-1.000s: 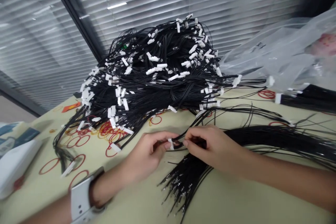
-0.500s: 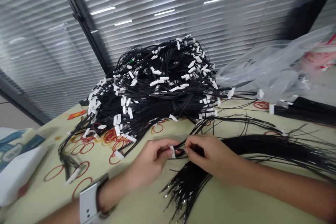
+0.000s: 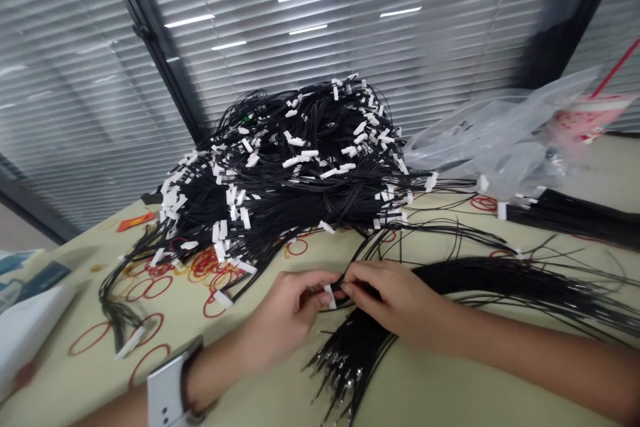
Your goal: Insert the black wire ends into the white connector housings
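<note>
Between thumb and fingers, my left hand (image 3: 293,307) pinches a small white connector (image 3: 330,296) that has black wires running from it. Right beside it, my right hand (image 3: 395,293) is closed on the black wires (image 3: 361,260) of that connector, its fingertips nearly touching the left ones. Under and behind my right hand lies a thick bundle of loose black wires (image 3: 345,353), its bare metal tips fanned out toward me. A large heap of black cables (image 3: 300,193) with white connectors stands just beyond my hands.
Red and yellow rubber bands (image 3: 205,267) lie scattered on the pale table cover (image 3: 240,387). At the right are another black wire bundle (image 3: 575,213), a clear plastic bag (image 3: 480,133) and a pink-and-white cup (image 3: 590,120). A white box (image 3: 35,333) stands at the left, window blinds behind.
The view has shifted slightly, bringing the cup more into sight. My right hand has moved closer to my left hand along the wires; the connector stays pinched in the left.
</note>
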Demonstrator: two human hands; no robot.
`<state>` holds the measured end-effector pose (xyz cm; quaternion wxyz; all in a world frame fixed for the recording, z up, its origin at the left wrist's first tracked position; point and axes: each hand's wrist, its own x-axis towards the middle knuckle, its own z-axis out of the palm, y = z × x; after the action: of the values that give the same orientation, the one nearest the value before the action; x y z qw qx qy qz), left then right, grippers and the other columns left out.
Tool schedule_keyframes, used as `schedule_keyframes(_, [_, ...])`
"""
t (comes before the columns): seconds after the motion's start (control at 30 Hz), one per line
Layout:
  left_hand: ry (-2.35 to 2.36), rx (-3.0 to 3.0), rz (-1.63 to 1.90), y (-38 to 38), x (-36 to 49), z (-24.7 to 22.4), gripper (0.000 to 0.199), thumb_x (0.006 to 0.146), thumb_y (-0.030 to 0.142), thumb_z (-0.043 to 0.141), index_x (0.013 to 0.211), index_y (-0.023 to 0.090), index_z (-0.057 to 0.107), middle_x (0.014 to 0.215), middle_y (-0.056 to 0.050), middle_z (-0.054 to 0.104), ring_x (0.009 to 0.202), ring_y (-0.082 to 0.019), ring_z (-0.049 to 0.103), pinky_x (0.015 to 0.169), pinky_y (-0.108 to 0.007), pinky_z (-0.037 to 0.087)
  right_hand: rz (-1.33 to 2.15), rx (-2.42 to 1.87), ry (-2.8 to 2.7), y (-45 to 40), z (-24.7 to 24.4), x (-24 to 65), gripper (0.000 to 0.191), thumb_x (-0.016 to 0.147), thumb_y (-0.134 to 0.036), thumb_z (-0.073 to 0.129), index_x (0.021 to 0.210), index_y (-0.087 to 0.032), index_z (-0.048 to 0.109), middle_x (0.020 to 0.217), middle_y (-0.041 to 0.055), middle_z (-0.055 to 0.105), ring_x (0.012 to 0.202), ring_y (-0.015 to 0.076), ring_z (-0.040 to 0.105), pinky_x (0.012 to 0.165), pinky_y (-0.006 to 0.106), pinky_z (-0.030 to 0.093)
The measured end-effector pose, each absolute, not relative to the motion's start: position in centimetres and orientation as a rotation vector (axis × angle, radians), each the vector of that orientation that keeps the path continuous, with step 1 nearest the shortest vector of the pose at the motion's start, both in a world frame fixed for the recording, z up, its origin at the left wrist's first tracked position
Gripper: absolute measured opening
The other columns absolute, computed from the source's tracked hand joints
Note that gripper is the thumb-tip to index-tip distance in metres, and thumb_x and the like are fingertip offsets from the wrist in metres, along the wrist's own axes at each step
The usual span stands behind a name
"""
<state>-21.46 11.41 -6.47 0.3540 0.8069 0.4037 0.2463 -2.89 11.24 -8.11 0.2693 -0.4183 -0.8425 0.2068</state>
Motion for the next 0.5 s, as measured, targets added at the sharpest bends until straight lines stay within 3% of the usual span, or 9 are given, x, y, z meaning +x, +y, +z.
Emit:
schedule_keyframes(0.2, [1.004, 2.128, 0.625, 11.2, -21.4, -6.1, 0.028, 0.086, 0.012, 0.044, 0.108, 0.016, 0.06, 0.095, -0.005, 0.066, 0.085, -0.016, 0.059, 0.075, -0.027, 0.046, 0.538, -1.079, -2.25, 11.1, -8.0, -2.7, 0.016, 0.084, -0.018, 0.042, 0.076, -0.016, 0.055, 0.071, -0.0006, 0.057, 0.061, 0.0084, 0.049, 0.055, 0.02, 0.036])
schedule_keyframes(0.33, [1.056, 2.017, 0.617, 11.3, -21.6, -6.2, 0.026, 0.086, 0.015, 0.046, 0.108, 0.014, 0.058, 0.098, -0.006, 0.065, 0.087, -0.016, 0.058, 0.078, -0.028, 0.046, 0.495, -0.968, -2.244, 11.1, -8.4, -2.3, 0.009, 0.08, -0.018, 0.053, 0.087, -0.018, 0.059, 0.081, -0.0001, 0.058, 0.075, 0.0096, 0.053, 0.065, 0.02, 0.041])
schedule_keyframes(0.5, [1.101, 1.864, 0.656, 11.6, -21.7, -6.8, 0.024, 0.086, 0.02, 0.048, 0.108, 0.013, 0.056, 0.101, -0.007, 0.064, 0.092, -0.016, 0.058, 0.083, -0.028, 0.045, 0.397, -0.912, -2.13, 11.1, -8.7, -1.7, 0.02, 0.087, -0.015, 0.041, 0.093, -0.018, 0.061, 0.083, 0.0026, 0.055, 0.078, 0.0103, 0.052, 0.069, 0.023, 0.042])
